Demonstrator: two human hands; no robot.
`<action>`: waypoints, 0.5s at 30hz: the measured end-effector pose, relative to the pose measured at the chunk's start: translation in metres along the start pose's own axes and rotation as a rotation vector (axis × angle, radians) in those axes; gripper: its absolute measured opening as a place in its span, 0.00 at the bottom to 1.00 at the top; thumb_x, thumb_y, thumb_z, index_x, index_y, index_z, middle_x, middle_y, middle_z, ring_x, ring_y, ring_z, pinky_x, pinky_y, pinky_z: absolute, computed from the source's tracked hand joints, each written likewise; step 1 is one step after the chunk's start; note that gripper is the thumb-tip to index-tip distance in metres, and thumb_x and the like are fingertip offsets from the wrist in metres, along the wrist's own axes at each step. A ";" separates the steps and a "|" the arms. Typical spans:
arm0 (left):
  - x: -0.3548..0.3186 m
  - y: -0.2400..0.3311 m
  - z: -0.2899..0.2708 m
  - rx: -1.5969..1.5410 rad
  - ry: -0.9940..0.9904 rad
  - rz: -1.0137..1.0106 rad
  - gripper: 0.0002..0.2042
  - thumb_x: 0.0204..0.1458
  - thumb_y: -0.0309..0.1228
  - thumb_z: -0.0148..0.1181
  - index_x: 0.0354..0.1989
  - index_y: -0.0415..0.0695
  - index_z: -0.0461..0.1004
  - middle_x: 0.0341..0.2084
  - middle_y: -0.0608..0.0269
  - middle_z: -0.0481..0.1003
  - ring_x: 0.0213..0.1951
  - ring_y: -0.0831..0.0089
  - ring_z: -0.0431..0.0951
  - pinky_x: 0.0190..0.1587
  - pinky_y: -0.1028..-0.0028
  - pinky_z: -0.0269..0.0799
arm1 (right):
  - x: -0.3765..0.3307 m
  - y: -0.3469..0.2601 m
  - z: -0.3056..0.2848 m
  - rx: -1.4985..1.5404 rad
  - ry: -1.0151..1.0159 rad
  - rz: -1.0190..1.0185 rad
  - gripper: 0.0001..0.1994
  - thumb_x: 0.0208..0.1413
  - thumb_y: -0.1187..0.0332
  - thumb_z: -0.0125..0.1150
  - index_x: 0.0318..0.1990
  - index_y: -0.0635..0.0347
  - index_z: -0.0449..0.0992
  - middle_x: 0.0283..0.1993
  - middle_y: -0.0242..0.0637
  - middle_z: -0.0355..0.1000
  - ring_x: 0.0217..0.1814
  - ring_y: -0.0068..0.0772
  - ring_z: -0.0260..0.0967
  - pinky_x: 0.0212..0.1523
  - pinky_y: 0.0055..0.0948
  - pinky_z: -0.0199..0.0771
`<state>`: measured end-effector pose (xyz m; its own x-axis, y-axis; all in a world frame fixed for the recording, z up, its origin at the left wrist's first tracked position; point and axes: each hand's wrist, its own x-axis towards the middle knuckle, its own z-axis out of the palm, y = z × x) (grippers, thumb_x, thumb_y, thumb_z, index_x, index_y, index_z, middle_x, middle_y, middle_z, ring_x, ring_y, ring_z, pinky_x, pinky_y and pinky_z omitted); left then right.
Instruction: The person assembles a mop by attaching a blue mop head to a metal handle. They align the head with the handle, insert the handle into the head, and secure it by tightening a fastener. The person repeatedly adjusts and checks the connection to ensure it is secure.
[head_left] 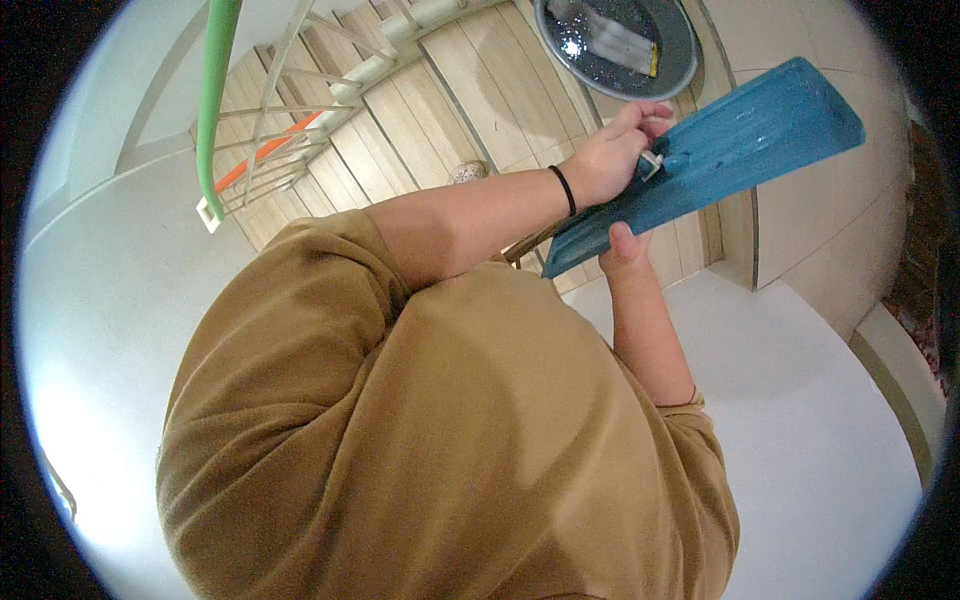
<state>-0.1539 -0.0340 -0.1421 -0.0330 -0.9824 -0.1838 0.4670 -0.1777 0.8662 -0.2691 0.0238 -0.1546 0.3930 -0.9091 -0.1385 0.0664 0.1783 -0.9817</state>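
Observation:
A long blue plate (745,130) with sloped edges, which looks like a flat mop head, is held tilted in front of my body, its surface wet and shiny. My left hand (612,155), with a black band at the wrist, has curled fingers at the plate's upper edge, beside a small pale fitting (652,163) at its middle. My right hand (624,250) grips the lower edge, thumb on the face and the other fingers mostly hidden behind. Beyond the plate, a grey basin (688,62) of dark water holds a greyish-white cloth (615,42) with a yellow edge.
Wood-look planks (400,130) cover the floor. To the left stand a green pole (212,110), an orange pole (265,150) and a white lattice frame (270,85). A small speckled round thing (468,172) lies beyond my left forearm. A pale tiled wall (815,215) rises at right.

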 end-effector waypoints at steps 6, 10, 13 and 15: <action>-0.007 0.006 0.006 0.183 -0.101 -0.045 0.20 0.58 0.35 0.32 0.52 0.37 0.64 0.49 0.59 0.67 0.53 0.70 0.64 0.59 0.74 0.51 | -0.005 -0.007 0.003 0.220 0.107 0.063 0.46 0.36 0.46 0.65 0.59 0.62 0.49 0.57 0.41 0.56 0.59 0.37 0.54 0.58 0.36 0.56; -0.010 0.005 0.010 0.162 -0.131 -0.034 0.22 0.60 0.39 0.29 0.53 0.38 0.64 0.49 0.57 0.68 0.53 0.70 0.64 0.59 0.74 0.52 | -0.007 -0.016 0.009 0.381 0.153 0.095 0.48 0.34 0.51 0.69 0.60 0.58 0.48 0.58 0.40 0.55 0.60 0.38 0.54 0.58 0.38 0.58; -0.014 0.018 0.014 0.116 -0.156 -0.086 0.23 0.61 0.41 0.29 0.53 0.38 0.63 0.49 0.57 0.68 0.52 0.69 0.64 0.59 0.74 0.52 | -0.011 -0.008 0.001 0.402 0.208 0.144 0.47 0.33 0.53 0.70 0.60 0.58 0.48 0.58 0.40 0.54 0.60 0.38 0.55 0.57 0.37 0.60; -0.014 0.015 0.013 0.136 -0.160 -0.067 0.22 0.60 0.41 0.30 0.54 0.39 0.63 0.49 0.57 0.67 0.52 0.70 0.64 0.58 0.74 0.52 | -0.012 -0.015 0.003 0.405 0.226 0.147 0.47 0.33 0.53 0.70 0.61 0.58 0.48 0.58 0.39 0.54 0.60 0.38 0.54 0.57 0.37 0.59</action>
<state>-0.1582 -0.0236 -0.1201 -0.2051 -0.9627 -0.1767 0.3361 -0.2388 0.9110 -0.2717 0.0328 -0.1376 0.2184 -0.9144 -0.3408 0.3941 0.4022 -0.8264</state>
